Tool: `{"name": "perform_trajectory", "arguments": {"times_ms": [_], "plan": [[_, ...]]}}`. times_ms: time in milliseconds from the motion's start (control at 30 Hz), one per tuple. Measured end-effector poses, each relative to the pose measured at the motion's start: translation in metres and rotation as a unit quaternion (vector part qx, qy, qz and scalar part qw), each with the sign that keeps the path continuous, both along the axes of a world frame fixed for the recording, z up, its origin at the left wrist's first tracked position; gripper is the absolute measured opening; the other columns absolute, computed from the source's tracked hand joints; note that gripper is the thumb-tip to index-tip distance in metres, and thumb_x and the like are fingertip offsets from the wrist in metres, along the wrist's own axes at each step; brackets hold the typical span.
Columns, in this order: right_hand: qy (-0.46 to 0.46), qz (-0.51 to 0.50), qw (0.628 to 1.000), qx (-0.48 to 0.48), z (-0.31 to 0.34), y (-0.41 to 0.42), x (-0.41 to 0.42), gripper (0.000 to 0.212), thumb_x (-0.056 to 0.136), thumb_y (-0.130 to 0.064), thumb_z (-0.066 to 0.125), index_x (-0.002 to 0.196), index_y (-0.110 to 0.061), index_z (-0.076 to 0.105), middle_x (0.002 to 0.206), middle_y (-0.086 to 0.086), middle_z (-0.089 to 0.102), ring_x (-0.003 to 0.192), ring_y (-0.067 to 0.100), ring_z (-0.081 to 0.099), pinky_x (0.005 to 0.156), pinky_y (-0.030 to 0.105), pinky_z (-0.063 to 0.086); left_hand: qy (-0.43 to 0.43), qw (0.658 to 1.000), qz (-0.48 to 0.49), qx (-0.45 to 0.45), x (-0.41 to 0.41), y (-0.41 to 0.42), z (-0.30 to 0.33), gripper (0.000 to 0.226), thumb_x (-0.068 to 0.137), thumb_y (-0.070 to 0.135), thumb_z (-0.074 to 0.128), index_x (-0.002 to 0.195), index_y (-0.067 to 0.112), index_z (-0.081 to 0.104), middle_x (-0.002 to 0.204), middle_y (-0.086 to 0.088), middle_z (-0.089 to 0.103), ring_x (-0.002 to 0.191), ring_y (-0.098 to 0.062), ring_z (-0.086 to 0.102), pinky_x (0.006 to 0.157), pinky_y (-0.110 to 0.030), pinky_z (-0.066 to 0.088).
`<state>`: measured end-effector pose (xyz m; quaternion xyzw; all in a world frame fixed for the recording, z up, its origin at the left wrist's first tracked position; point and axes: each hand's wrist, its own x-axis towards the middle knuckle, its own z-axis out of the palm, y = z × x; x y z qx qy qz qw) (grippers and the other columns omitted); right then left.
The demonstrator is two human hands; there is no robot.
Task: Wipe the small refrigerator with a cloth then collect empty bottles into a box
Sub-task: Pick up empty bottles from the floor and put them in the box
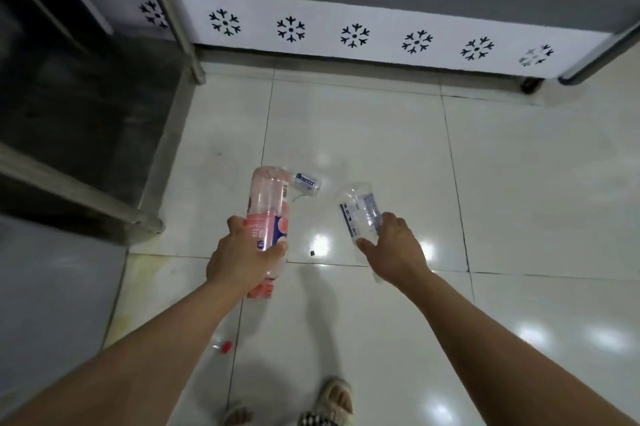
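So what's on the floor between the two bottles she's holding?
In the head view, only bare floor tile and a small dark speck lie between the pink bottle and the clear bottle.

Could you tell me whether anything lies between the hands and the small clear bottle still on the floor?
Nothing visible blocks it, but both hands are full: the left hand holds the pink bottle, the right hand a clear bottle. The small bottle lies just beyond.
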<state>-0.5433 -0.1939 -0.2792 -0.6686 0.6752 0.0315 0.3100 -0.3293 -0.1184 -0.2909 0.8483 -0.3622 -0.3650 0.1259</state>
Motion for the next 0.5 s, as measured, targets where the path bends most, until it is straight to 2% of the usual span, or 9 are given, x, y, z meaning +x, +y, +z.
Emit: {"name": "perform_trajectory", "arguments": {"times_ms": [133,300,367,500], "plan": [[0.009,0.023,0.999,0.027,-0.016,-0.064,0.006,0.049,0.087,-0.031,0.061,0.123,-0.004,0.041,0.119,0.016,0.053,0.107,0.033,0.053,0.084,0.036,0.044,0.042,0.998,0.049,0.019,-0.002,-0.044,-0.024,0.065,0.075,0.051,0.070,0.113,0.016,0.030,0.100,-0.004,0.058,0.077,-0.020,0.061,0.063,-0.028,0.048],[0.015,0.053,0.997,0.051,-0.056,-0.147,0.033,0.051,0.088,-0.029,0.062,0.125,-0.003,0.040,0.121,0.018,0.054,0.108,0.033,0.054,0.079,0.032,0.039,0.042,0.989,0.133,0.044,0.011,-0.106,-0.076,0.070,0.076,0.052,0.068,0.118,0.009,0.032,0.107,-0.011,0.057,0.082,-0.026,0.058,0.070,-0.032,0.049],[0.023,0.064,0.996,0.060,-0.082,-0.179,0.043,0.050,0.088,-0.029,0.062,0.125,-0.003,0.040,0.122,0.018,0.054,0.109,0.034,0.053,0.081,0.032,0.040,0.044,0.985,0.159,0.051,0.011,-0.128,-0.103,0.071,0.075,0.053,0.068,0.118,0.009,0.032,0.108,-0.011,0.057,0.085,-0.028,0.059,0.072,-0.033,0.050],[0.040,0.071,0.993,0.088,-0.139,-0.228,0.056,0.048,0.088,-0.024,0.061,0.124,-0.001,0.039,0.123,0.020,0.053,0.111,0.036,0.052,0.086,0.034,0.041,0.040,0.976,0.204,0.071,0.005,-0.155,-0.155,0.073,0.078,0.052,0.066,0.124,0.006,0.033,0.114,-0.013,0.059,0.080,-0.023,0.055,0.065,-0.030,0.042]]}}
